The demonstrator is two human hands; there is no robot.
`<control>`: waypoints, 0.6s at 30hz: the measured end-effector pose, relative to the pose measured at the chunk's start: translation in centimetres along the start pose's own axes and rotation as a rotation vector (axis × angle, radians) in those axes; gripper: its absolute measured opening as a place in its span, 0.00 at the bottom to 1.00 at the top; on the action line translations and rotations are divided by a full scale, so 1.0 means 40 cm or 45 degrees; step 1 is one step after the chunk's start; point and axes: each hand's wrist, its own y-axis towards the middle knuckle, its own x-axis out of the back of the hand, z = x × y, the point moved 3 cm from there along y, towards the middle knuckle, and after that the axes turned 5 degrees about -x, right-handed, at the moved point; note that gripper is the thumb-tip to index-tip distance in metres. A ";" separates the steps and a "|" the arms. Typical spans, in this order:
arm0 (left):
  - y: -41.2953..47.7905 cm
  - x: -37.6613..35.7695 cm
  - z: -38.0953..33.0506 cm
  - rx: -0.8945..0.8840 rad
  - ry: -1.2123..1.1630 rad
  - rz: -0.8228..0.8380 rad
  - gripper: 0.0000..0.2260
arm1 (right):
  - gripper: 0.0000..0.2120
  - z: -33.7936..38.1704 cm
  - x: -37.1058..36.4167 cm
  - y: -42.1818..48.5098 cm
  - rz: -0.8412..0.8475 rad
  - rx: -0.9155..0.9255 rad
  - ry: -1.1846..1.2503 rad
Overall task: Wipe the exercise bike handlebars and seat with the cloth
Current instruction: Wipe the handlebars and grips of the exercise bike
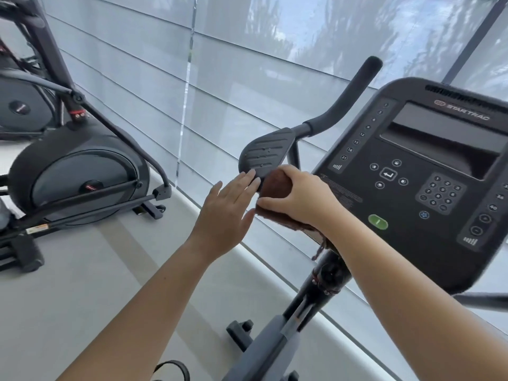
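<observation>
The exercise bike's left handlebar (343, 103) curves up beside the dark console (428, 188), and its flat ribbed elbow pad (265, 154) sits just left of the console. My right hand (298, 199) is shut on a brown cloth (275, 185), pressed against the near lower edge of that pad. A frayed end of the cloth hangs down under my wrist. My left hand (228, 213) is open with its fingers spread, its fingertips touching the pad's near edge beside the cloth. The seat is out of view.
An elliptical trainer (77, 177) stands on the grey floor at the left, with another machine (24, 78) behind it. A shaded window wall (220, 64) runs just behind the bike. The bike's frame post (277, 342) drops between my forearms.
</observation>
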 end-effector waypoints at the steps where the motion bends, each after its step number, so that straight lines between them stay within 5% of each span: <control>1: 0.006 -0.004 0.003 -0.001 -0.007 0.001 0.23 | 0.33 0.006 -0.003 0.003 -0.012 0.001 -0.010; 9: 0.015 -0.003 0.011 0.019 -0.079 -0.001 0.19 | 0.34 -0.110 0.063 -0.176 -0.091 -0.077 -0.210; 18: 0.015 -0.008 0.009 0.046 -0.105 -0.043 0.18 | 0.32 0.027 -0.004 -0.019 -0.081 -0.011 -0.112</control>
